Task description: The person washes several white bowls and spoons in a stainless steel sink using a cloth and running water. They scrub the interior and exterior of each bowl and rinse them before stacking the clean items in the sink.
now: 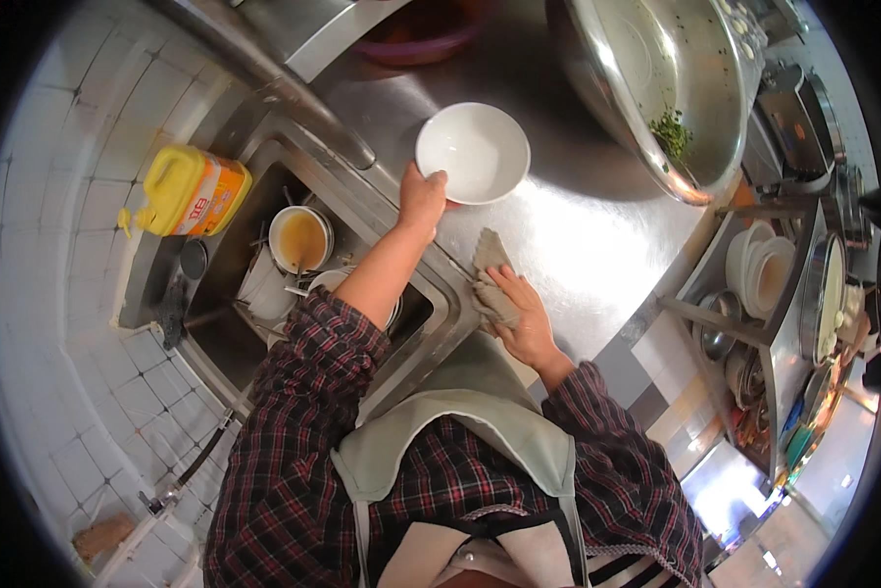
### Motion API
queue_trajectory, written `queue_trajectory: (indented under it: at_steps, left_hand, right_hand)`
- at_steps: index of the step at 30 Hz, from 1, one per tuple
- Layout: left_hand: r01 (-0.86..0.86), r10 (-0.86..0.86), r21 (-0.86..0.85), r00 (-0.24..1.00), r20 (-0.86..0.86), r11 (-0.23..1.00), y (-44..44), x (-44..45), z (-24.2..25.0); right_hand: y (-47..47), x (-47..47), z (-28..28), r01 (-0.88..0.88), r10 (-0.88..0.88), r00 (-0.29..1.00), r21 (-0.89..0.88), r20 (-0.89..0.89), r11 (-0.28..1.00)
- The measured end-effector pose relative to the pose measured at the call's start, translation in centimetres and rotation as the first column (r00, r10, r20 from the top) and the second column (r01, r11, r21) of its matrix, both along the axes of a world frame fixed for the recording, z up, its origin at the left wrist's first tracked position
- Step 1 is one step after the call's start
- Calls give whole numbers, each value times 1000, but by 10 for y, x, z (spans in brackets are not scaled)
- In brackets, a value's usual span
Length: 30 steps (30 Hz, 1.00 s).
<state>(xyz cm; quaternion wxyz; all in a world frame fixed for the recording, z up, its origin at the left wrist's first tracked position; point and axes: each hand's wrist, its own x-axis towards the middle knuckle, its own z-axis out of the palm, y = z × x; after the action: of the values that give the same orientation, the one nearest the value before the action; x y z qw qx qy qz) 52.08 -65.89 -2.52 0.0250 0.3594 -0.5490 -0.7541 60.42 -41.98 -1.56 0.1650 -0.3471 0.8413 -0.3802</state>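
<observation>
My left hand [421, 202] grips the near left rim of a white bowl [473, 154], thumb over the edge. The inside of the bowl faces up and looks empty. A small red patch shows under its near side, too little to name. My right hand [523, 320] lies on a crumpled grey-beige cloth [493, 283] at the near edge of the stainless steel counter [558, 294]. Its fingers press on the cloth, and part of the palm side is hidden.
Left of the counter, a steel sink [224, 331] holds several dirty dishes, including a bowl of brownish liquid [302, 241]. A yellow jug [190, 191] stands on its far rim. At the back right, a large steel basin [631, 110] contains green herb bits. Shelves [720, 316] with bowls stand right.
</observation>
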Motion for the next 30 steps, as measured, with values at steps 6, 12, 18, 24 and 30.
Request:
queue_trajectory:
  at_steps: [6,12,18,24,30]
  left_hand:
    - [83,-86,110,996,23,990,-23,42,13]
    - [-364,345,-189,930,-125,912,-74,238,-32]
    - [-560,816,-600,467,340,571,-69,410,-96]
    - [-800,844,-392,247,476,455,-94,492,-232]
    - [-963,801,-177,61,596,205,-127,483,-218]
  right_hand:
    - [-34,-12,18,154,53,544,-161,837,975]
    - [-147,-22,32,-182,219,433,-153,875,971]
    - [-223,3,25,-231,296,569,-196,767,953]
    - [-291,53,20,-221,253,10,-244,967,944]
    - [-357,130,-3,-348,227,-134,-260,965,900]
